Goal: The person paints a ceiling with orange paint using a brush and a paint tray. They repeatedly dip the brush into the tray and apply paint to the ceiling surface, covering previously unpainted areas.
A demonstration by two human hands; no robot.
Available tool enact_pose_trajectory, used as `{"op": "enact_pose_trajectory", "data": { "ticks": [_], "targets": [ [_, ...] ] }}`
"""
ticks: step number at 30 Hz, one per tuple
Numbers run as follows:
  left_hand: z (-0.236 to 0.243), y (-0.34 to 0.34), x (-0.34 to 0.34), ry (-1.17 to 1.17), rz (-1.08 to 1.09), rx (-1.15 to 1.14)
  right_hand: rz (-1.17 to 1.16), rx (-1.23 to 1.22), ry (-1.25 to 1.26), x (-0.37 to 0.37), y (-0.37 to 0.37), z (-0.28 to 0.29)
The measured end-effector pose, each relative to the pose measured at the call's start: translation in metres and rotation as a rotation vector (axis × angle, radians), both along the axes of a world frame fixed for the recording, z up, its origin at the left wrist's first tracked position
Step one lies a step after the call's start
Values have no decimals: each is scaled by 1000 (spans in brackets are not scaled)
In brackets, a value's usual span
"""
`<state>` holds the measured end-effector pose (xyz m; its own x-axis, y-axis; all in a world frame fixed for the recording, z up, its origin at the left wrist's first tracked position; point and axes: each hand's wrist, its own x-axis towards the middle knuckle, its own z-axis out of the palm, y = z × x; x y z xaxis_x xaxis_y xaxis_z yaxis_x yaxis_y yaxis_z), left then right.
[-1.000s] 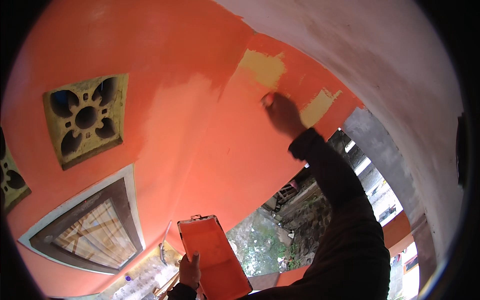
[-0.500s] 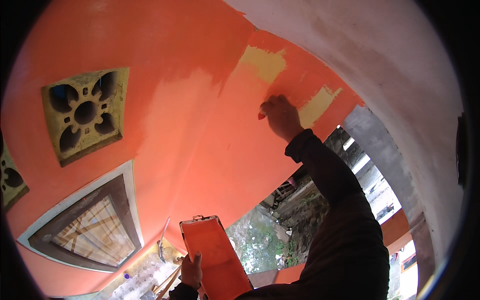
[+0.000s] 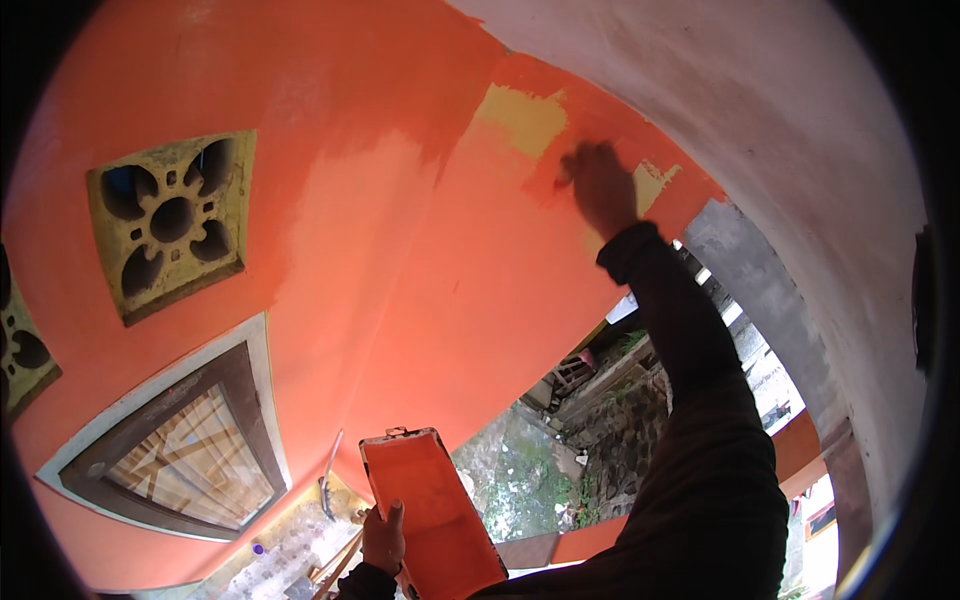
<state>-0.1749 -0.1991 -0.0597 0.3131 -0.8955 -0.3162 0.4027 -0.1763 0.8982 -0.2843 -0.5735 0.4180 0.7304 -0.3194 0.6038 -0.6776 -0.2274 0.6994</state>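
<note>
My left hand (image 3: pixel 384 538) is closed on the long edge of a rectangular paint tray (image 3: pixel 432 505), coated inside with orange paint and dark at its rim. My right hand (image 3: pixel 603 188) is raised against the orange wall (image 3: pixel 480 300) near its upper right part. Its fingers are curled and blurred, and whatever they hold is hidden behind them. Two yellowish unpainted patches show near it: one patch (image 3: pixel 525 118) to the upper left, another patch (image 3: pixel 655 185) partly behind the hand. A darker orange smear lies at the fingertips.
On the left are a yellow vent block (image 3: pixel 170 225) and a curtained window (image 3: pixel 200 465) in a dark frame. A pale ceiling (image 3: pixel 780 130) curves along the right. Far below lie stony, mossy ground (image 3: pixel 520 470), wooden sticks (image 3: pixel 340 565) and a pale floor.
My right hand has moved up and to the right across the wall. A small red end that showed at its fingers is no longer visible. My left hand and the tray stay nearly still.
</note>
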Motion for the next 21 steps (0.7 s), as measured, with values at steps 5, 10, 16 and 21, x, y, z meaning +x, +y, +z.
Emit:
{"op": "enact_pose_trajectory", "data": {
  "ticks": [5,10,16,21],
  "targets": [
    [2,-5,0,-12,45,-42,333,396,6,-17,7,-75],
    [8,-9,1,-41,41,-24,263,360,-368,-25,-26,-9],
    [14,-8,12,-17,43,37,262,-146,-75,14,32,51],
    [20,-9,10,-2,55,9,148,21,25,-13,10,12]
  ]
}}
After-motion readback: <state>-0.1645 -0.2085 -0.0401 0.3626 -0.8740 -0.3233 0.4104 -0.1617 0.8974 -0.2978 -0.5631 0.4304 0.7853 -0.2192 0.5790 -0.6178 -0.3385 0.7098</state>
